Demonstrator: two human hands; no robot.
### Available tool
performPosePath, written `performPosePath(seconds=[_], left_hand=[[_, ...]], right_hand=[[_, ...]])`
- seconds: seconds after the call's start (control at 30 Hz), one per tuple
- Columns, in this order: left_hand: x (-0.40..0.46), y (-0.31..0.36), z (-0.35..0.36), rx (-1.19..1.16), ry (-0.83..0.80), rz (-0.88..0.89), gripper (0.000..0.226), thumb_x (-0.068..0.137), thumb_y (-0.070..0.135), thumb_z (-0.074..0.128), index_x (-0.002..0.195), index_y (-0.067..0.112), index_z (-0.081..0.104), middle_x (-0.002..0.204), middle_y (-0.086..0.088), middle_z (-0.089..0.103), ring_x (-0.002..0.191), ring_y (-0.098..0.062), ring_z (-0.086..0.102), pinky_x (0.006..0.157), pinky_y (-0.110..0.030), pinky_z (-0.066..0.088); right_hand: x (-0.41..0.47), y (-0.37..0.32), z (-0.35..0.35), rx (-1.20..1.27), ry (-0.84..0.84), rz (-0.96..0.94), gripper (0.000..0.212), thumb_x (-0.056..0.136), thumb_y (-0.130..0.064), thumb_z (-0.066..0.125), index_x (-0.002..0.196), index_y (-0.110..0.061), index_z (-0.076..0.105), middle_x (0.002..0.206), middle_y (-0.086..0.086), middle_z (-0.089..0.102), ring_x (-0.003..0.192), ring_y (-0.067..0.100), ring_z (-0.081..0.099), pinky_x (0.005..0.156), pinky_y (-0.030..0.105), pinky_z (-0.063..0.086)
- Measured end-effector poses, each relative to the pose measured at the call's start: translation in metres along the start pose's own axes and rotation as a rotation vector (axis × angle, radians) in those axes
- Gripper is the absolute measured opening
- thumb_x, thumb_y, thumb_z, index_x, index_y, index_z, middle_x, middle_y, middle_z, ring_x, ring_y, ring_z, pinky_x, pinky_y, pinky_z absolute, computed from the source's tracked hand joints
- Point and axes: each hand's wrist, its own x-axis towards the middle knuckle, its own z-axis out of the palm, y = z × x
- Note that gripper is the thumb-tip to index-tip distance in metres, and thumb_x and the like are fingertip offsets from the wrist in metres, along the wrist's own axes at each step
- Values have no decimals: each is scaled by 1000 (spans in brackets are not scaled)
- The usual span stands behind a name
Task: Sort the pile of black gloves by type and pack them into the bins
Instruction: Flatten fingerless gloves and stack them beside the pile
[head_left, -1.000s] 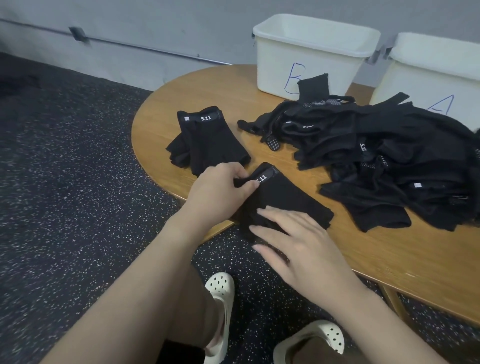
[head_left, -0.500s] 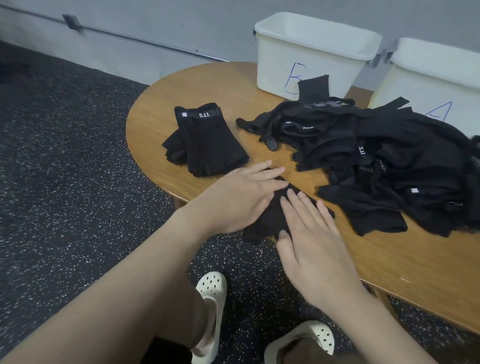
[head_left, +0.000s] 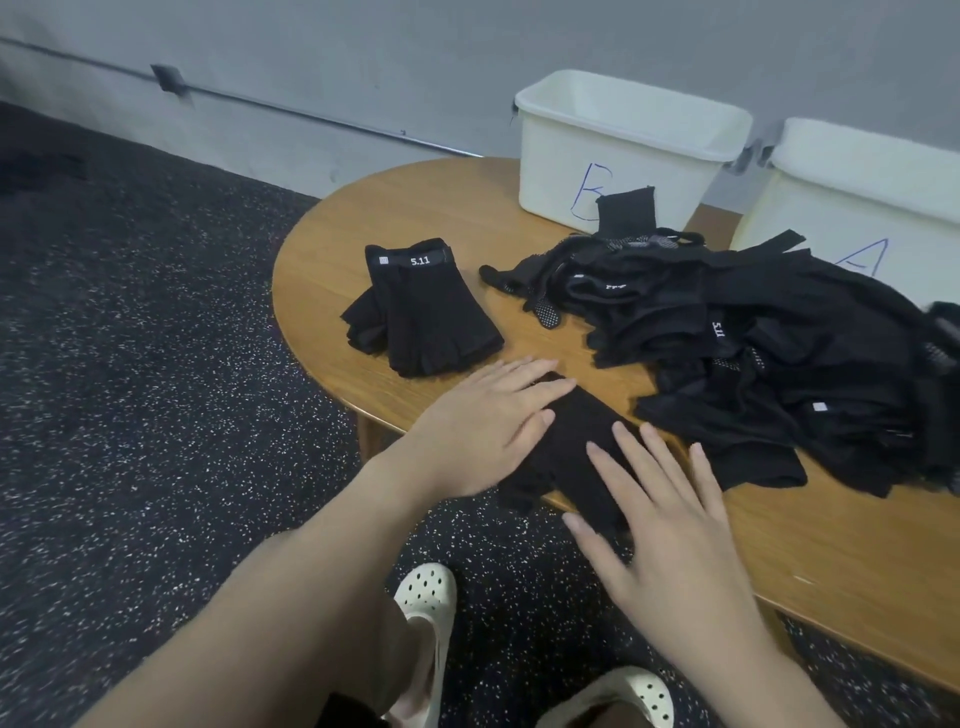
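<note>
Both hands lie flat now: my right hand (head_left: 670, 525) presses with straight fingers on the near end of the glove (head_left: 571, 457) at the worktop (head_left: 857, 545) edge, and my left hand (head_left: 488, 426) rests open on its far end. A second ago the left was pinching the cuff with the label showing; that grip has gone and the label is covered, so I judge the glove is folded and being smoothed, ready to be stacked. Its near end hangs just over the edge. Further out to the left sits the neat stack (head_left: 421, 306) of fingerless gloves, to the right the big unsorted pile (head_left: 779, 353), and behind that bin B (head_left: 623, 150) and bin A (head_left: 862, 208), neither showing any gloves from here.
</note>
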Motion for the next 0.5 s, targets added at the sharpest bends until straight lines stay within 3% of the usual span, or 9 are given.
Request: performPosePath(seconds=[0.13,0.27,0.37,0.43,0.5], left_hand=[[-5,10,-4,-195,178,-195,50,110,39,37,155,17,42,157,0,45,146,-17,38,121,-38,28],[-4,10,-6,-145,216,-375,41,103,43,54,133,16,60,119,1,61,114,-20,53,105,-41,38],[0,10,-14,-168,136,-377,32,95,45,67,112,19,68,99,7,62,104,-20,58,100,-44,42],[2,13,-21,-230,82,-389,30,92,41,73,114,21,69,100,10,66,107,-21,62,103,-46,44],[5,16,-25,-280,23,-416,32,91,37,76,118,22,69,105,6,71,108,-23,64,105,-48,46]], right_hand=[[2,0,-5,29,27,-25,67,97,-70,36,144,-28,58,154,0,51,149,18,38,126,51,15],[5,-3,-13,139,104,11,81,89,-87,32,133,-29,68,144,-9,57,139,11,46,125,44,18],[19,-2,-18,282,241,68,57,97,-66,44,117,-22,74,120,-13,67,115,9,60,111,37,35],[33,2,-19,305,277,106,39,99,-50,54,113,-19,73,110,-11,67,104,13,63,99,39,45],[44,5,-19,263,219,130,35,97,-46,59,115,-18,70,108,-8,66,104,18,63,93,41,49]])
